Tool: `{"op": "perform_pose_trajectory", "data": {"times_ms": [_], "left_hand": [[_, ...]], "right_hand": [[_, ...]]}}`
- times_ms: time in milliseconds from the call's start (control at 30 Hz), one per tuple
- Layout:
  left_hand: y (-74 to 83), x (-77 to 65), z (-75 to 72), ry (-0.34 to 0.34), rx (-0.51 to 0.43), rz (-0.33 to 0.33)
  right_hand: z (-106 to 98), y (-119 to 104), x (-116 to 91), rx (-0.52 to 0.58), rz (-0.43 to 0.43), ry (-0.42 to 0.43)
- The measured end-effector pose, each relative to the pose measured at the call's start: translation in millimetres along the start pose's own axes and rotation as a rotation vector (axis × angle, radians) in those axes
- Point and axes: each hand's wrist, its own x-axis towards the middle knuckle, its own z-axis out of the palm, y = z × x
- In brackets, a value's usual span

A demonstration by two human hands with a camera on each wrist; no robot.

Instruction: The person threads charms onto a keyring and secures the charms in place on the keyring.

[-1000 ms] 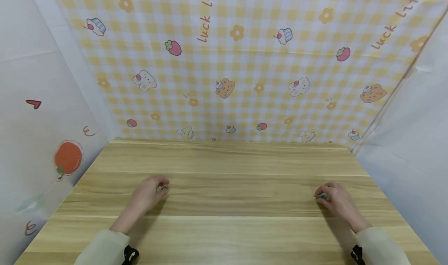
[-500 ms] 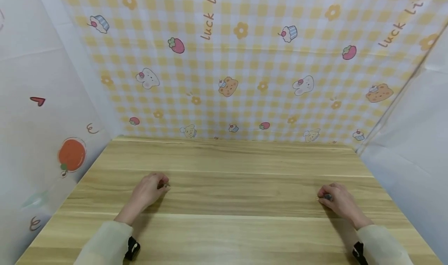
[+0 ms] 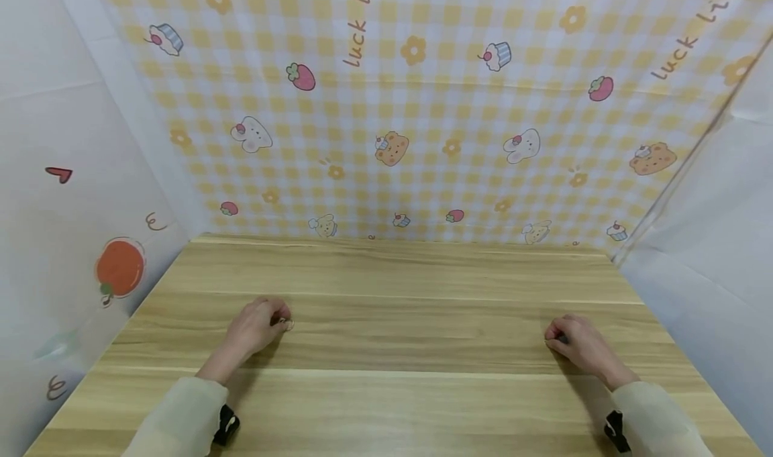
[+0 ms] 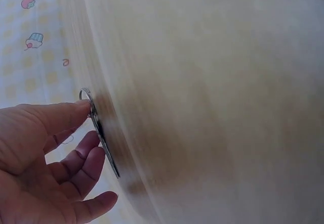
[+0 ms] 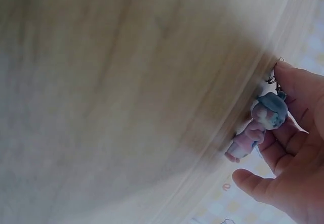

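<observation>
On the left side of the table, my left hand (image 3: 253, 328) pinches a metal ring between thumb and finger. In the left wrist view a thin, dark metal piece that looks like a key (image 4: 108, 153) hangs from that ring (image 4: 85, 93), near the other curled fingers. Over on the right side, my right hand (image 3: 578, 344) pinches the small metal ring at the top of a figurine keychain (image 5: 271, 110). The figurine has blue hair and a pinkish body, and it hangs beside the fingers. From the head view, fingers hide most of both items.
Both hands are over a light wood-grain table (image 3: 386, 336), well apart. A yellow checked cloth (image 3: 423, 121) with printed cartoons stands along the back edge. White sheets close off the left side (image 3: 36, 242) and the right side (image 3: 725, 242).
The hands stay in nearly the same places while the head view shifts slightly. The ring shows more clearly at the left fingertips, and less of the figurine shows in the right hand.
</observation>
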Motion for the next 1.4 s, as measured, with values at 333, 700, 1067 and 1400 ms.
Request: {"op": "perform_pose_trajectory", "data": {"times_ms": [333, 700, 1067, 1400], "left_hand": [[6.9, 1.5, 0.2, 0.087, 0.004, 0.068], [66.5, 3.6, 5.8, 0.136, -0.282, 0.166], [138.9, -6.7, 31.1, 0.185, -0.478, 0.338], [172.1, -16.9, 53.9, 0.345, -0.584, 0.520]], "right_hand": [[4.7, -7.8, -2.7, 0.003, -0.033, 0.058], [0.2, -74.7, 24.9, 0.683, 0.085, -0.047], [14.4, -162.7, 56.4, 1.078, 0.130, -0.143], [22.9, -203.7, 55.9, 1.000, 0.168, 0.031]]}}
